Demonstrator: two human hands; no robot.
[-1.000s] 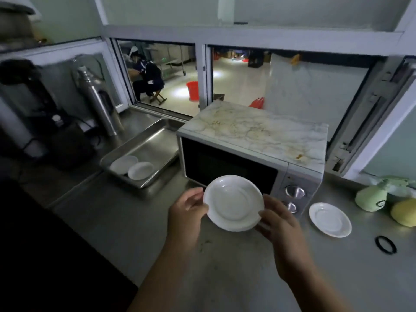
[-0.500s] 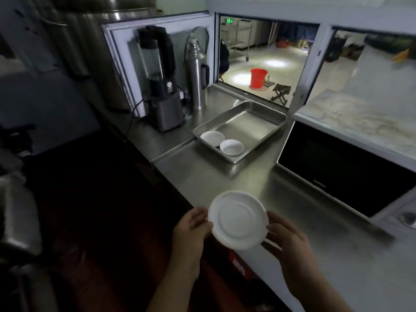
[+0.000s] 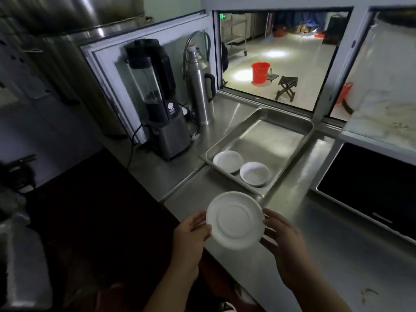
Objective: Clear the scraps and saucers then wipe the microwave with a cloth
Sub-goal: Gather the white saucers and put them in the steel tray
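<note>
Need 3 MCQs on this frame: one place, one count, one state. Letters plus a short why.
1. Where do the two small white dishes lie?
A. on the microwave
B. in the steel tray
C. on the floor

2. How many hands hold the white saucer?
A. none
B. one
C. two

3. How is the held saucer turned?
A. underside toward the camera
B. flat on the counter
C. stacked on another dish

Answers: 1 B, both sit at the tray's near end. 2 C, left hand and right hand grip opposite rims. 3 A, its foot ring faces the camera.
</note>
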